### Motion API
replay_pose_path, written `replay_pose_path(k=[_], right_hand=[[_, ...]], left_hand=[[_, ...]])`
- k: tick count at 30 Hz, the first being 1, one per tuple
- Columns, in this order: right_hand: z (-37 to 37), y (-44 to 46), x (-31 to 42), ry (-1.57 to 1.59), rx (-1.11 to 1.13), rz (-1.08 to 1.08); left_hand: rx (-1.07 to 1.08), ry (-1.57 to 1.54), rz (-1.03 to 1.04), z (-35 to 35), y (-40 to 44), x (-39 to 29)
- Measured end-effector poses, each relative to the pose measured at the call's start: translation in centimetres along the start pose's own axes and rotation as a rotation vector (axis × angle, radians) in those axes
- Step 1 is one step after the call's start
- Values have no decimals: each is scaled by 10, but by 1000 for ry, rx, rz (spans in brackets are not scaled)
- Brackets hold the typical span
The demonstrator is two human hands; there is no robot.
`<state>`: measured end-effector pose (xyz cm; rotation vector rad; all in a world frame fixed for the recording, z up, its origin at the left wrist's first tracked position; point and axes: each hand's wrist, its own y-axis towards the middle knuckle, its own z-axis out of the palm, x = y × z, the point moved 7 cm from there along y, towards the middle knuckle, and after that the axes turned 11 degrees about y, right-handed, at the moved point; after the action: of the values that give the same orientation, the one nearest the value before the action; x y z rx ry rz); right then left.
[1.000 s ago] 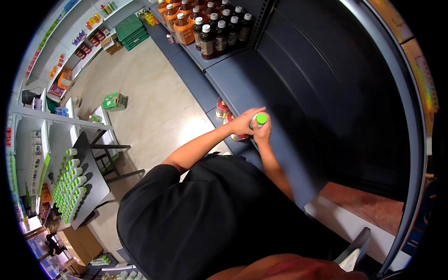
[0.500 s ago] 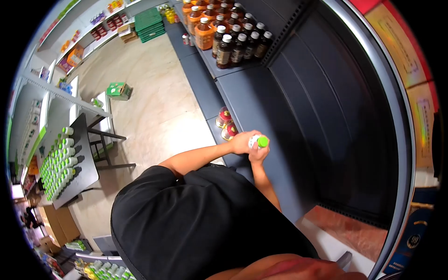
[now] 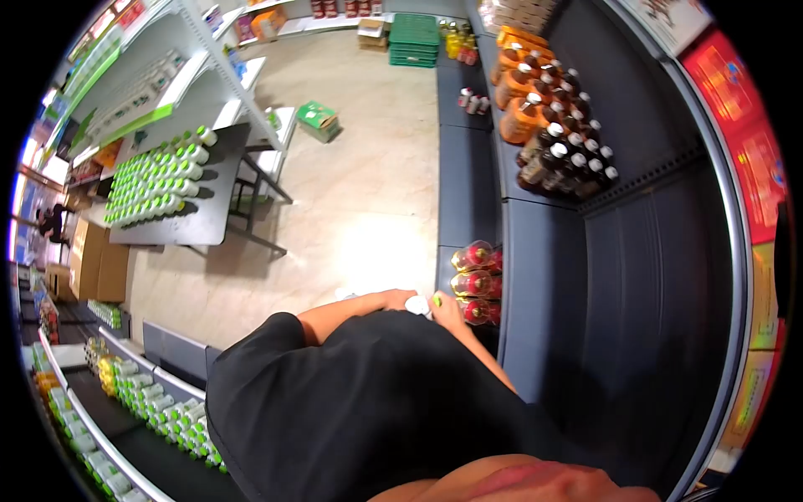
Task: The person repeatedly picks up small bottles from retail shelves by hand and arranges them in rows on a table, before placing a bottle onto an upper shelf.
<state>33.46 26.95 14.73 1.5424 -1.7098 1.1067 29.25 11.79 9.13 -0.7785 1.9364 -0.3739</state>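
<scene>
In front of my chest my left hand [image 3: 403, 299] is closed around a white bottle [image 3: 417, 306], whose pale top faces up. Right beside it, my right hand [image 3: 450, 313] pinches a green bottle cap [image 3: 437, 299] that shows apart from the bottle's top. Part of the bottle is hidden by my fingers and black shirt. Red bottles with yellow bases [image 3: 474, 283] lie on the low shelf just right of my hands.
Dark shelving [image 3: 544, 284] runs along my right, with orange and dark-brown bottles [image 3: 556, 159] farther up. A black table [image 3: 219, 213] at left bears several green-capped white bottles [image 3: 159, 182]. A green box [image 3: 318, 120] lies on the floor; green crates [image 3: 414, 40] are stacked beyond.
My view has swung left, and my hands are now lower and closer to my body. The green cap, earlier on top of the bottle, now shows at my right fingers.
</scene>
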Motion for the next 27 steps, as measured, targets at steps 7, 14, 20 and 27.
replay_pose_path(k=[7, 14, 20, 27], right_hand=[[84, 92, 33, 277, 221, 179], [205, 146, 80, 397, 481, 399], [324, 179, 118, 514, 745, 400], [406, 213, 219, 152, 1068, 320]], left_hand=[[-277, -23, -110, -65, -71, 69], [-339, -160, -199, -90, -147, 181], [-598, -392, -309, -77, -230, 273], [-865, -754, -335, -68, -286, 334]])
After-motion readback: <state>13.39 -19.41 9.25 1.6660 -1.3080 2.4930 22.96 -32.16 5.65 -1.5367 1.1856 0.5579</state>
